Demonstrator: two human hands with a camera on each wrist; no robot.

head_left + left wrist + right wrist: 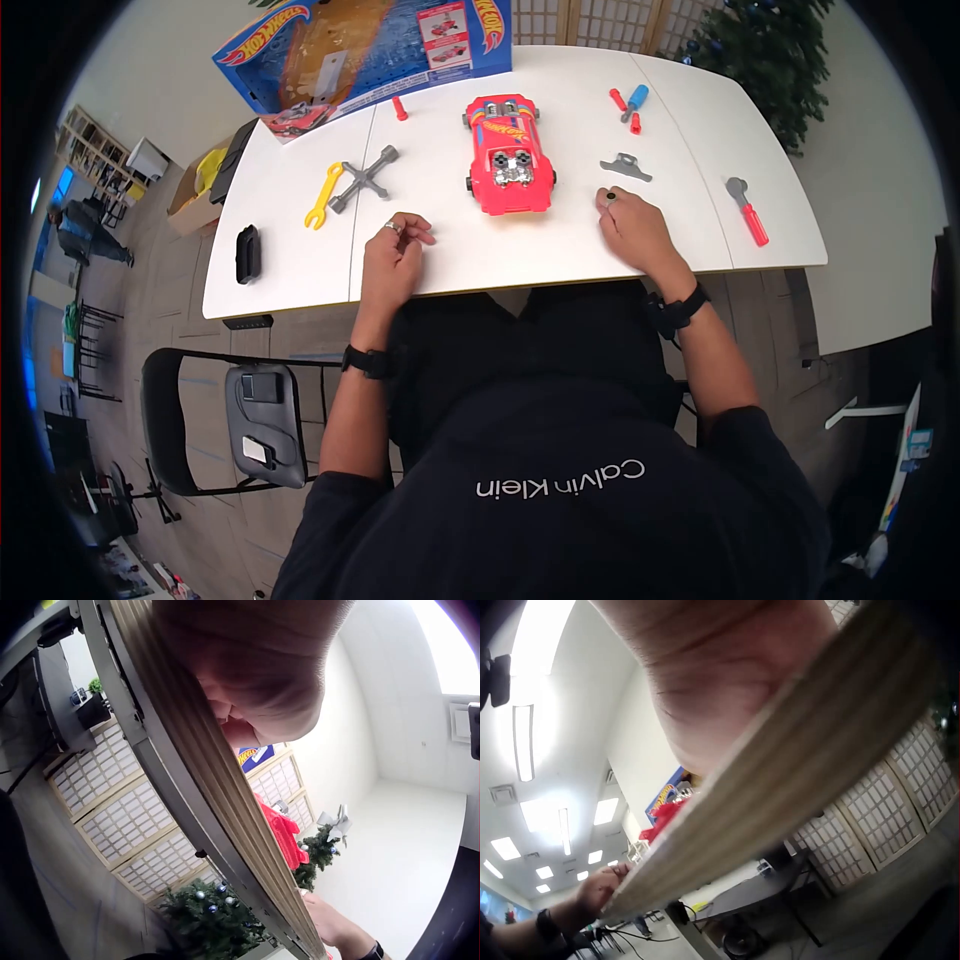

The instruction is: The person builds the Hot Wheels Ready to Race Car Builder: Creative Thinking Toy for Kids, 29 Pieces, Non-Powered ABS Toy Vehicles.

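My left hand (397,255) rests on the table's near edge, fingers loosely curled, holding nothing. On the same edge lies my right hand (634,230), also idle, its fingers bent under. Between and beyond the hands stands a red toy car (510,160) with a silver engine on top. Nearest the right hand is a grey toy part (626,166). Up and left of the left hand lie a grey cross-shaped lug wrench (364,180) and a yellow wrench (323,197). Both wrist views show mostly the palm (255,667) and the table's edge.
A blue Hot Wheels box (370,50) stands at the back left near a small red piece (400,108). At the back right lie a blue-handled screwdriver (636,100) and red pieces. A red-handled tool (750,215) lies far right, a black case (248,254) far left.
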